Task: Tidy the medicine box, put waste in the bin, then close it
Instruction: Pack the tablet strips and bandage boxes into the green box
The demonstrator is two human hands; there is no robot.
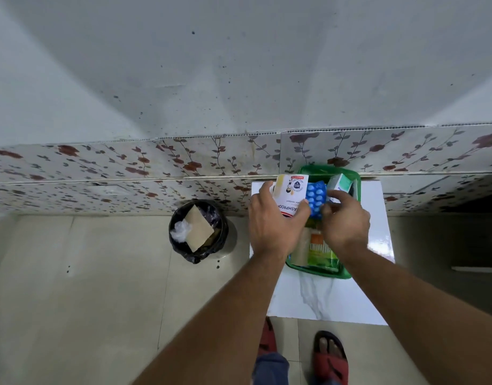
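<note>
A green plastic medicine box [320, 270] stands open on a small white table [375, 207]. My left hand [272, 223] holds a white carton with red print [290, 190] over the box's left side. My right hand [346, 222] grips a blue blister pack of tablets [315, 197] right beside the carton. A small teal and white carton [340, 184] stands in the box's far end. A green and orange packet [318, 251] and a tan packet [300, 251] lie in the near end, partly hidden by my hands.
A black-lined bin [197, 232] sits on the floor left of the table, holding a tan card piece and a clear plastic scrap. A flower-patterned tiled wall [128, 173] runs behind. My sandalled feet [332, 357] stand at the table's near edge.
</note>
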